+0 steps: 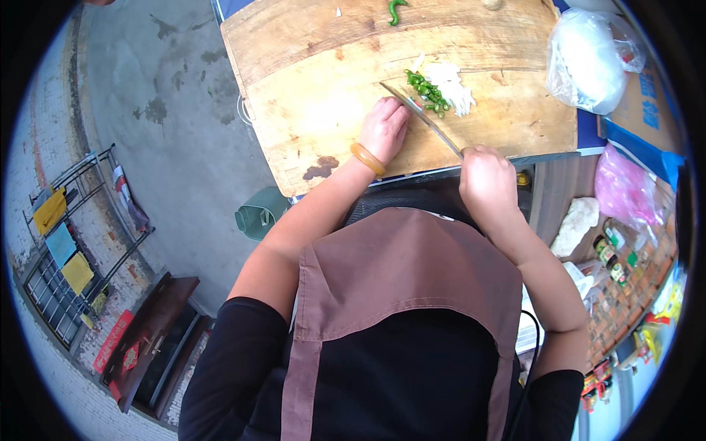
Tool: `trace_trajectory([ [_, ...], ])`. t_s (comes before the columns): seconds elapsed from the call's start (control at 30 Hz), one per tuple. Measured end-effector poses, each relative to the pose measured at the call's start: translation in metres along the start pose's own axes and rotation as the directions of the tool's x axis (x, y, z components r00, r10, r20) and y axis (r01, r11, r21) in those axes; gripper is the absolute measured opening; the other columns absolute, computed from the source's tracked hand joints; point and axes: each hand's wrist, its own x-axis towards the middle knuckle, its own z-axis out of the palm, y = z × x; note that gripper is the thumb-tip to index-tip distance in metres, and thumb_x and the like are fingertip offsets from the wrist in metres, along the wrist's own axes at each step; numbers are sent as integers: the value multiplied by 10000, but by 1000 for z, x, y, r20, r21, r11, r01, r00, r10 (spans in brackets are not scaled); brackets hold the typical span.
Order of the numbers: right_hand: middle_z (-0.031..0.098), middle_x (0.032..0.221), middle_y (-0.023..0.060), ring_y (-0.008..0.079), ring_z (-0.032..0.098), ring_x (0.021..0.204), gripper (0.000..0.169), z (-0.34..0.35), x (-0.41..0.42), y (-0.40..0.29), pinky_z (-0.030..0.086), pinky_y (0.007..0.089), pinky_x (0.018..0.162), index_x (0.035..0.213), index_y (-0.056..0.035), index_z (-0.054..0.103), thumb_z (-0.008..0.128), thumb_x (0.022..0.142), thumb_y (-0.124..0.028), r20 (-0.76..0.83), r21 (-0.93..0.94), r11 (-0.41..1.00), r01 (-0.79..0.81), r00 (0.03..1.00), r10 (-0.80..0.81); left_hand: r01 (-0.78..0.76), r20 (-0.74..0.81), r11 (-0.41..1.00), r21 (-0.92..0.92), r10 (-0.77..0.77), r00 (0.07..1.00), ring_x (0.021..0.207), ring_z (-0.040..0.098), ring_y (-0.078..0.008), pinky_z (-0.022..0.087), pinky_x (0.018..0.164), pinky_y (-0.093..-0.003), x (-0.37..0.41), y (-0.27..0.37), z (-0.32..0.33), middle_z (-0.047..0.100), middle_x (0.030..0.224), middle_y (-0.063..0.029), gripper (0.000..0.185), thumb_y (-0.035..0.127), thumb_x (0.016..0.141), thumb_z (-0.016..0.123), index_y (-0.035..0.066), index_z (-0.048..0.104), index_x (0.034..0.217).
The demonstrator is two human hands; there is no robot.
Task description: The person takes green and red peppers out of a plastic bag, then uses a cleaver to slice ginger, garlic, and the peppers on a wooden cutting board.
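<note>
My right hand grips the handle of a kitchen knife, whose blade slants up to the left across a wooden cutting board. Close against the blade's left side is my left hand, fingers curled and lowered to the board; whether it pinches something is hidden. Chopped green chili lies just beyond the blade. White slivers, perhaps garlic or scallion, are heaped beside the chili. Farther off on the board rests a whole green chili.
A clear plastic bag with white contents stands at the board's right, near a cardboard box. Below them are a pink plastic bag and small bottles. On the floor to the left sits a green bin.
</note>
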Motion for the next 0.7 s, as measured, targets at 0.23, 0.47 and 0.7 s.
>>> trace_trajectory([
  [0.23,658,819,174,345,670,826,65,22,29,-3,554,430,741,767,-3,653,592,747,-17,40,58,992,-111,993,108,2,-6,998,-63,-2,1000,896,590,-318,513,794,-392,-3,4,0,626,992,-114,285,-38,723,650,35,658,999],
  [0.47,653,811,184,342,671,812,72,5,4,-12,555,436,735,757,7,646,578,735,-1,56,-20,1000,-14,998,15,34,7,999,-23,-34,999,935,604,-314,517,823,-389,-8,-1,2,628,999,-114,283,-41,715,652,30,656,989],
  [0.7,652,767,193,355,668,769,75,16,15,-2,556,439,723,739,12,645,577,746,-20,-5,69,997,-43,999,44,-3,-12,998,-55,2,1000,913,599,-314,519,806,-392,-4,1,-4,625,970,-119,275,-48,706,659,29,656,970],
])
